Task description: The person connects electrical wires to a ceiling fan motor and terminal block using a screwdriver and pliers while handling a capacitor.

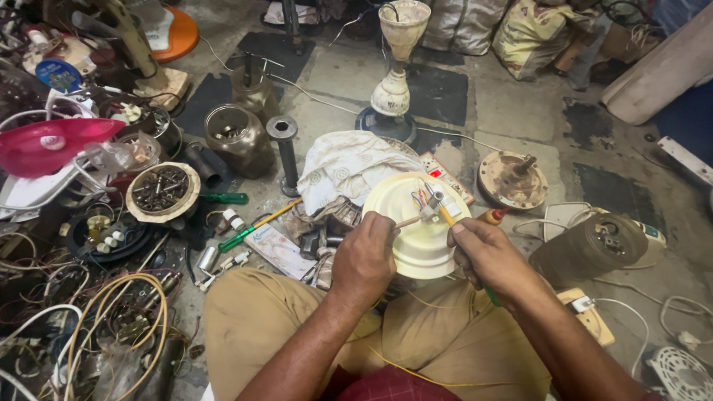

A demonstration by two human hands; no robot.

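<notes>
Head view: at 10 o'clock a round tin (162,191) holds dark metal bits, and a brown jar (238,139) sits behind it. At the middle, the left hand (364,260) grips a thin stick. The right hand (486,256) grips a yellow screwdriver (448,217), its tip at a small part on the smooth cream dish (420,223).

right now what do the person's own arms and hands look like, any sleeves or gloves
Both are bare: the left hand and right hand wear no gloves, and no rings or watch show. The forearms are uncovered up to the picture's edge, so no sleeves are visible. Fingers are bare too.
</notes>
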